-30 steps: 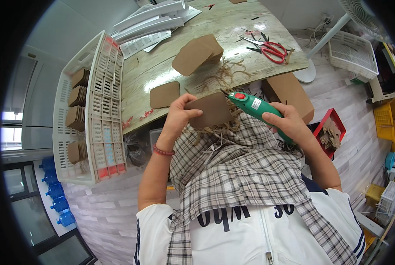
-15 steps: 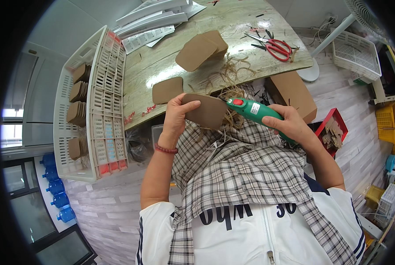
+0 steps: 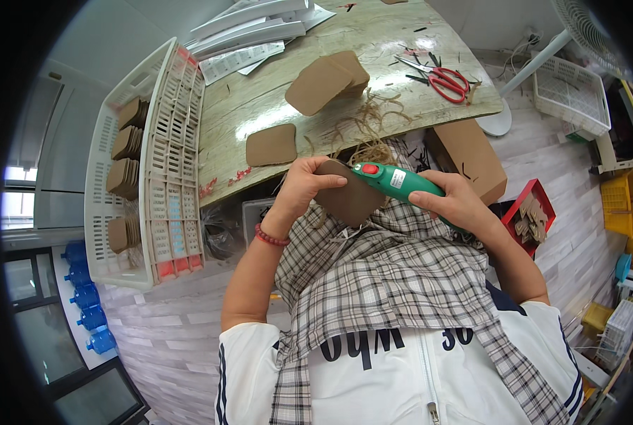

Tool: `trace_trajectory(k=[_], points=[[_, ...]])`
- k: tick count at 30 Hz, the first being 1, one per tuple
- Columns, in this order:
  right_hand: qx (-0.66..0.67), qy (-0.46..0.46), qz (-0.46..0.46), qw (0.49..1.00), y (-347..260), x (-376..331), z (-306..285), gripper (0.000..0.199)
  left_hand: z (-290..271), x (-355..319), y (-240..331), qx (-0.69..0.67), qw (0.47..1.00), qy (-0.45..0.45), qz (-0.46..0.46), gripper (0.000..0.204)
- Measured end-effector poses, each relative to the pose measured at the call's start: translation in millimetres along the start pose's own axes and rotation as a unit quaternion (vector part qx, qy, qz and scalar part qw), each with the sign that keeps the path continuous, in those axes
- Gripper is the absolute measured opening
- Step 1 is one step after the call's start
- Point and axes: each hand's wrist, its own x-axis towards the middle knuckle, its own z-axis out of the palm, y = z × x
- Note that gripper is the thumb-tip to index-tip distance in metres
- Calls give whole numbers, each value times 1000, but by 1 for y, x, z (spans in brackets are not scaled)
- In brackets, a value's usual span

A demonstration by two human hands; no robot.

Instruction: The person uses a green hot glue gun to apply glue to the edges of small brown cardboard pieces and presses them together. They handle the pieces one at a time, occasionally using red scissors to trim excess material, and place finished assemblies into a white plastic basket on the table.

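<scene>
My left hand (image 3: 299, 190) pinches a brown rounded-corner sheet (image 3: 352, 202) by its left edge, thumb on top, above my lap. In my right hand (image 3: 459, 201) is a green handheld power cutter (image 3: 405, 183) with a red button. Its front end meets the sheet's upper right edge; the sheet and glare hide the blade. Thin curly brown strips (image 3: 371, 152) hang at the table edge just beyond the cutter. On the table, a single brown sheet (image 3: 271, 145) lies beyond my left hand, and a small fanned stack of such sheets (image 3: 320, 85) lies farther back.
Red-handled scissors (image 3: 447, 83) lie on the table (image 3: 401, 106) at the right among dark scraps. Papers (image 3: 249, 32) are piled at the back left. A white crate (image 3: 150, 170) at left holds stacked brown pieces. An open cardboard box (image 3: 468, 156) and a red tray (image 3: 532, 212) stand at right.
The held sheet has turned, its right side tipping down, and my left hand has moved right and slightly down. The cutter has shifted slightly left along the sheet's edge.
</scene>
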Motion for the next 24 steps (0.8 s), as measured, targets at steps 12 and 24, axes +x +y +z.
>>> trace_trajectory(k=[12, 24], points=[[13, -52, -25, 998, -17, 42, 24, 45, -22, -12, 15, 69, 998, -12, -3, 20], [-47, -17, -12, 999, -7, 29, 18, 45, -55, -29, 14, -37, 993, 93, 60, 10]])
